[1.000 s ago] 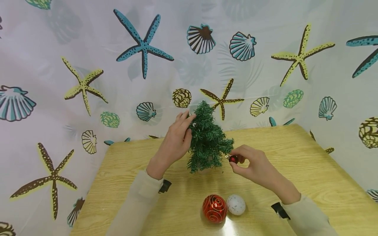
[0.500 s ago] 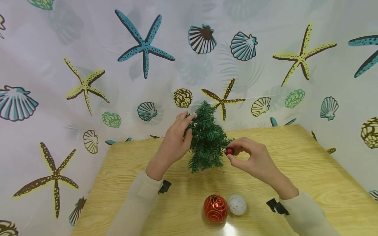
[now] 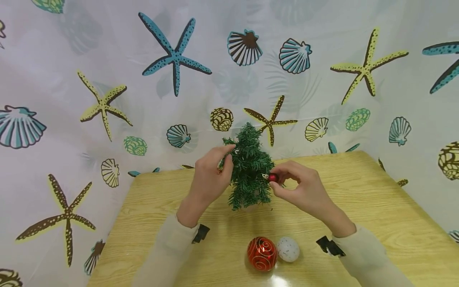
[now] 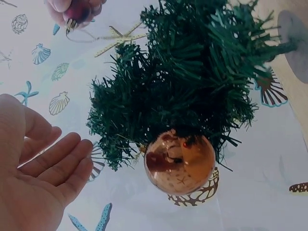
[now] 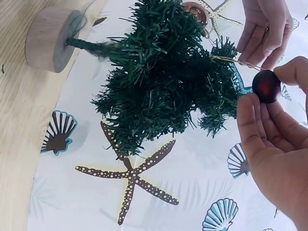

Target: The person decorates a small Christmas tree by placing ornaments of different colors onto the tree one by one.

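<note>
A small green artificial Christmas tree (image 3: 251,167) stands on the table, its round wooden base (image 5: 50,41) visible in the right wrist view. My right hand (image 3: 299,181) pinches a small dark red bauble (image 3: 273,177) between thumb and fingers, just in front of the tree's right side. From its gold cap a thin gold string loop (image 5: 236,61) reaches toward the branches. My left hand (image 4: 45,171) is beside the tree's left side, fingers loosely bent with nothing in them. A shiny copper bauble (image 4: 179,162) hangs on that side, mostly hidden behind the left hand in the head view.
Near the front of the wooden table (image 3: 143,255) a large red bauble with swirls (image 3: 262,254) lies beside a white speckled ball (image 3: 288,249). A curtain printed with shells and starfish (image 3: 222,87) hangs behind the table and along its sides.
My right hand has moved left and up with the red bauble, closer to the tree's middle. My left hand's fingers have drawn down and bent more, uncovering a branch at the upper left.
</note>
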Demonstrator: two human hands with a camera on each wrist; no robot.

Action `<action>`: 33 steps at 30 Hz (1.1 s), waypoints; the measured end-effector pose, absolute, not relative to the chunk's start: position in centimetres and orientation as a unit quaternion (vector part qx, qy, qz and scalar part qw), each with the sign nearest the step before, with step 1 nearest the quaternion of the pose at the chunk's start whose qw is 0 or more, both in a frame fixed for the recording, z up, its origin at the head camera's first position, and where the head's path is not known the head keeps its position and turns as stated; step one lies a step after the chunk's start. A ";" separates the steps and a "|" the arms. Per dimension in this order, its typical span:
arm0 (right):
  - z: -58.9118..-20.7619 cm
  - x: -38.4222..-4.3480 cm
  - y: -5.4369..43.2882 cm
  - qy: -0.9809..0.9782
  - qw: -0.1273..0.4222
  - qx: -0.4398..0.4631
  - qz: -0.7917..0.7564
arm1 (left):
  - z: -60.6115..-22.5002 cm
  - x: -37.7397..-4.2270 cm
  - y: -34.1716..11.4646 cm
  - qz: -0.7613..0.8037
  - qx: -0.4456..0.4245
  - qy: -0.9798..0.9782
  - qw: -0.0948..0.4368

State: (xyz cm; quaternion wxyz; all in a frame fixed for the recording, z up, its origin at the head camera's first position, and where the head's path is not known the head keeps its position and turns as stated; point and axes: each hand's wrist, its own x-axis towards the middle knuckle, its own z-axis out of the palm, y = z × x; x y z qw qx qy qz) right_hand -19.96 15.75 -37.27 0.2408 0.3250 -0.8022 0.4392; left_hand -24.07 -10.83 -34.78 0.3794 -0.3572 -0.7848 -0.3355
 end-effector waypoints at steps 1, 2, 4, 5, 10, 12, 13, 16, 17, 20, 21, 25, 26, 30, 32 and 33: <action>-37.2 -19.9 15.7 -0.802 0.241 0.325 0.439 | -34.8 -23.9 -10.8 -0.339 -0.360 -0.782 0.380; -37.2 -19.9 15.6 -0.802 0.240 0.325 0.441 | -34.9 -23.7 -10.7 -0.342 -0.362 -0.779 0.381; -37.0 -19.9 15.5 -0.801 0.241 0.326 0.441 | -35.0 -23.4 -10.5 -0.346 -0.366 -0.776 0.380; -36.9 -20.0 15.5 -0.801 0.242 0.326 0.441 | -35.0 -23.3 -10.5 -0.347 -0.368 -0.775 0.380; -36.5 -20.0 15.3 -0.799 0.243 0.331 0.440 | -35.2 -22.6 -10.0 -0.344 -0.389 -0.772 0.368; -36.3 -20.0 15.2 -0.797 0.242 0.334 0.440 | -35.2 -22.4 -9.8 -0.345 -0.401 -0.770 0.357; -36.2 -20.0 15.1 -0.797 0.242 0.336 0.440 | -35.2 -22.3 -9.7 -0.345 -0.407 -0.769 0.352; -36.0 -19.9 14.9 -0.795 0.245 0.341 0.438 | -35.2 -22.2 -9.4 -0.342 -0.424 -0.769 0.334; -35.9 -19.9 14.8 -0.794 0.246 0.343 0.438 | -35.2 -22.2 -9.4 -0.340 -0.428 -0.770 0.328; -35.8 -19.9 14.6 -0.793 0.248 0.346 0.437 | -35.3 -22.0 -9.2 -0.332 -0.440 -0.771 0.319; -35.8 -19.9 14.5 -0.792 0.248 0.347 0.437 | -35.3 -22.0 -9.2 -0.330 -0.443 -0.771 0.317; -35.8 -19.9 14.3 -0.791 0.248 0.349 0.437 | -35.3 -21.9 -9.0 -0.321 -0.448 -0.772 0.315; -35.8 -19.9 14.3 -0.791 0.248 0.349 0.437 | -35.4 -21.9 -9.0 -0.319 -0.448 -0.773 0.316; -35.8 -19.9 14.3 -0.791 0.248 0.349 0.437 | -35.3 -21.8 -9.0 -0.318 -0.441 -0.778 0.314; -35.8 -19.9 14.2 -0.791 0.247 0.349 0.438 | -35.3 -21.8 -8.9 -0.323 -0.440 -0.778 0.312; -35.8 -19.9 14.2 -0.791 0.246 0.349 0.438 | -35.2 -21.8 -8.9 -0.327 -0.440 -0.776 0.312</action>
